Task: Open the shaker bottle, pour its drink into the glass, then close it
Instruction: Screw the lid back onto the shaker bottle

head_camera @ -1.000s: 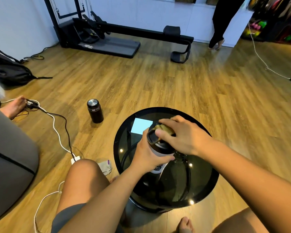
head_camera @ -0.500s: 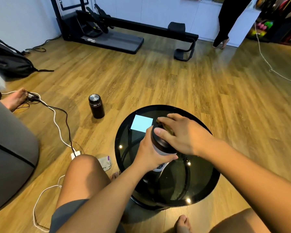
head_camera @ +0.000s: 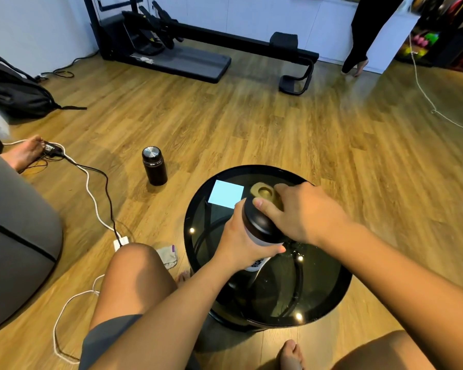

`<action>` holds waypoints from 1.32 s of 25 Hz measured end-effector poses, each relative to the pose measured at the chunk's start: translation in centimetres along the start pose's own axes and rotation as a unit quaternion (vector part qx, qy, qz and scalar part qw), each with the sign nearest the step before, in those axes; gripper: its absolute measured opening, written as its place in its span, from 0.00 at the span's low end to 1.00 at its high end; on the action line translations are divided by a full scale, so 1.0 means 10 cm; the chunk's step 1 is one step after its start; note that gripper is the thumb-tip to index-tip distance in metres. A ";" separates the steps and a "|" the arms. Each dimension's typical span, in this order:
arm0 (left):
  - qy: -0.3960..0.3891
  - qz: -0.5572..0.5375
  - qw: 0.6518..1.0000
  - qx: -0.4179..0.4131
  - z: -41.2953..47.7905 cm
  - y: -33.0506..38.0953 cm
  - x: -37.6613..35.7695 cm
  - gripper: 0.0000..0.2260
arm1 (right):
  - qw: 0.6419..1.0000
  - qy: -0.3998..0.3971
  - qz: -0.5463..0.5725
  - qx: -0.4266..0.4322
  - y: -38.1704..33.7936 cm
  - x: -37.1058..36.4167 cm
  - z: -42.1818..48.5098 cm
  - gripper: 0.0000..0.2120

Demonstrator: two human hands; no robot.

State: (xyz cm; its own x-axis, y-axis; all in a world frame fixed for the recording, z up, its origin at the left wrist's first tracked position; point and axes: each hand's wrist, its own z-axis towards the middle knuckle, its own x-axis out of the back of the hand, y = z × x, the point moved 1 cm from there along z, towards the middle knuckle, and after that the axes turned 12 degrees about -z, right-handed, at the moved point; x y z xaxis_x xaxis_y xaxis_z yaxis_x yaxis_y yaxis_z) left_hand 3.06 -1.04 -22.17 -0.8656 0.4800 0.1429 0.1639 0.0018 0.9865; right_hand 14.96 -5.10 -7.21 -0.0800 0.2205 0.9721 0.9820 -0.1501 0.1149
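Observation:
The shaker bottle (head_camera: pixel 257 264) stands tilted on the round black glass table (head_camera: pixel 332 303). It has a pale body and a wide black lid (head_camera: pixel 259 225). My left hand (head_camera: pixel 238 241) wraps around the bottle's body from the left. From the right, my right hand (head_camera: pixel 302 212) grips the lid, thumb on its near edge and fingers over the top. An olive flip cap (head_camera: pixel 263 192) shows on top, just beyond my fingers. No glass is clearly visible; glints under my right wrist cannot be identified.
A pale blue square note (head_camera: pixel 226 193) lies on the table's far left. On the floor stand a black flask (head_camera: pixel 154 165), cables (head_camera: pixel 91 188) and a grey beanbag (head_camera: pixel 16 236). A rowing machine (head_camera: pixel 198 49) and another person's legs (head_camera: pixel 358 49) are far behind.
My right hand has shifted on the lid, and the olive flip cap now shows beyond my fingers. The left hand keeps its hold on the bottle.

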 end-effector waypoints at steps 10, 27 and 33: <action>-0.006 0.020 1.000 0.009 -0.02 0.06 0.00 0.43 | 0.998 -0.017 0.020 0.065 0.00 -0.01 -0.03 0.30; -0.058 -0.014 0.997 0.054 0.01 0.06 0.01 0.57 | 0.994 0.004 -0.095 0.061 0.04 -0.11 0.12 0.50; -0.070 0.004 0.997 0.015 0.09 0.09 0.07 0.59 | 0.981 -0.012 -0.086 0.174 0.10 -0.04 0.24 0.48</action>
State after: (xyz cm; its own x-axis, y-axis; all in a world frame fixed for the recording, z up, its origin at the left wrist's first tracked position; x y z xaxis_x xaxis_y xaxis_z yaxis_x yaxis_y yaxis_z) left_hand 3.09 0.08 -21.22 -0.7901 0.5978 0.1357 0.1865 0.0236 0.9822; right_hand 16.38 -3.02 -7.98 -0.2491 0.2376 0.9389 0.9538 0.2284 0.1953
